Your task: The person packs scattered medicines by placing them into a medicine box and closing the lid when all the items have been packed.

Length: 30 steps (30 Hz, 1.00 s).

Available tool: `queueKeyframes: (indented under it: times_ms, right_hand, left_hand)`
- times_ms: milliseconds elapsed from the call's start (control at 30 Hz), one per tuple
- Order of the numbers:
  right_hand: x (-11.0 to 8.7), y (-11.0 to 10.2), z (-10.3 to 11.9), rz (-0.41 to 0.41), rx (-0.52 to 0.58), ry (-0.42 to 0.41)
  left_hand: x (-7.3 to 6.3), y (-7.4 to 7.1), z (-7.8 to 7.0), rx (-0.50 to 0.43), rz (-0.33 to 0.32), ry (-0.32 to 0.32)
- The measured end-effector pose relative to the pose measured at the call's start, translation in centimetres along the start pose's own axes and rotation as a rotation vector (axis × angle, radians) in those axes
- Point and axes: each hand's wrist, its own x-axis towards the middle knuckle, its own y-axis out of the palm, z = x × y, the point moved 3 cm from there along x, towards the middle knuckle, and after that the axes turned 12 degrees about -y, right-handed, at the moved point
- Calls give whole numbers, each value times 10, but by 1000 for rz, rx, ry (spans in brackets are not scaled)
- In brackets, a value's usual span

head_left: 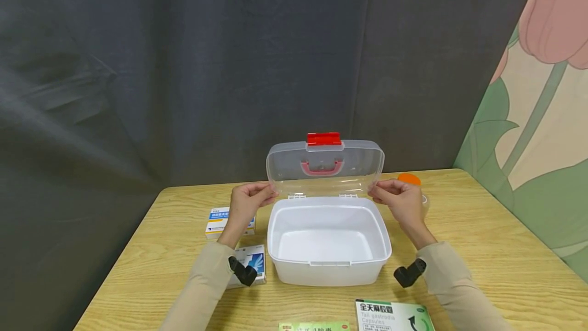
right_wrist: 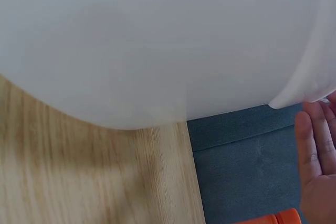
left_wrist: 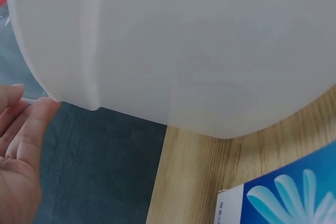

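A white plastic box [head_left: 331, 272] stands on the table with its clear lid [head_left: 285, 162] raised upright on the back hinges. The lid has a red latch [head_left: 323, 139] at its top edge and a red handle seen through it. Inside, the box is bare. My left hand [head_left: 248, 206] pinches the lid's lower left corner between thumb and fingers. At the opposite lower corner, my right hand [head_left: 401, 203] pinches the lid the same way. Both wrist views are mostly filled by the box's pale side wall [left_wrist: 184, 51], with fingers [right_wrist: 310, 145] at the rim.
Left of the box lie a blue-and-white medicine box [head_left: 216, 221] and another with a blue feathery print [head_left: 258, 259]. In front are a Tali gastrodia capsules box [head_left: 390, 315] and a green box [head_left: 314, 327]. An orange-capped bottle [head_left: 410, 179] stands behind my right hand.
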Motion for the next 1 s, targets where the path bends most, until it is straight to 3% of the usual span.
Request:
queueKeyframes:
  times_ms: [233,1000]
  right_hand:
    - [1,2,1,-12,-6,29]
    - [10,4,0,24,-84,120]
  left_hand:
    - [-2,1,-3,57,-53,10]
    - [6,3,-11,168,-101,10]
